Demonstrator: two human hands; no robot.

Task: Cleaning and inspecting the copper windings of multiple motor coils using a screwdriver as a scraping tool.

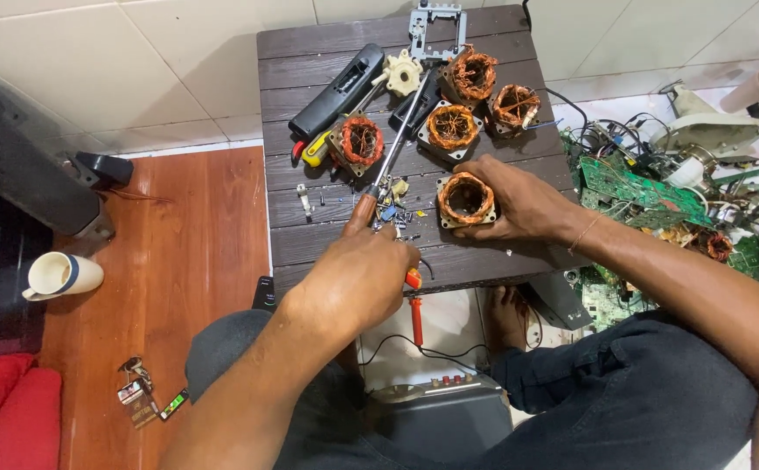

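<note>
Stator (466, 199) with copper windings on dark slatted table (310, 52), near front edge, right of centre. Gripped at its right side by right hand (519, 204), fingers curled round the frame, thumb along top. Left hand (358, 278) closed on screwdriver (392, 157); wooden handle end poking out of fist, shaft running up and right toward table middle. Orange-red probe (415, 305) showing just under left fist, hanging past table edge.

Small screws and bits (392, 213) scattered between the two hands, just left of stator. Four more stators behind: one (360, 141) left of shaft, one (452, 128) right of it, two (473, 77) (515, 106) further back. Black casing (338, 91) at table's left, yellow-red tool (314, 150) beside it, cream gear (403, 73) and metal bracket (436, 24) at back.

Green circuit boards (632, 183) and wires heaped on floor right of table. White mug (60, 275) lying on wood floor at left, keys (140, 396) lower down.
</note>
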